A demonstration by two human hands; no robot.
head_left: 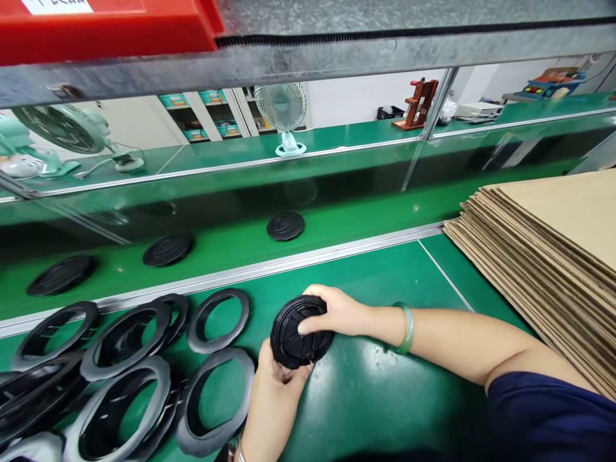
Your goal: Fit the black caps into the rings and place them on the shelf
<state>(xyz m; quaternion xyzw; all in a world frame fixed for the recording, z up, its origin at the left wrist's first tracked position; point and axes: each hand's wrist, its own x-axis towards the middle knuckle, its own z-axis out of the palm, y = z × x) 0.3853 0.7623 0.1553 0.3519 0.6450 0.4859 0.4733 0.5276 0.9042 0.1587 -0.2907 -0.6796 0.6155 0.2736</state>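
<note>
A round black disc-shaped part point(294, 333) is held up over the green worktop point(375, 391), its ribbed face toward the camera. My left hand point(282, 391) grips its lower left edge from below. From the right, my right hand point(332, 311) holds it with the thumb laid across its face and the fingers behind the upper rim. Just left of my hands lie black rings, among them one standing apart point(219, 321) and a larger one point(215, 401) close to my left wrist.
Several more black rings point(125, 410) are heaped at the lower left. Black discs point(285, 226) lie on the green belt point(346, 224) behind a metal rail. Flat cardboard point(543, 244) is stacked at right. A metal shelf point(337, 61) with a red bin point(106, 29) hangs above; fans stand beyond.
</note>
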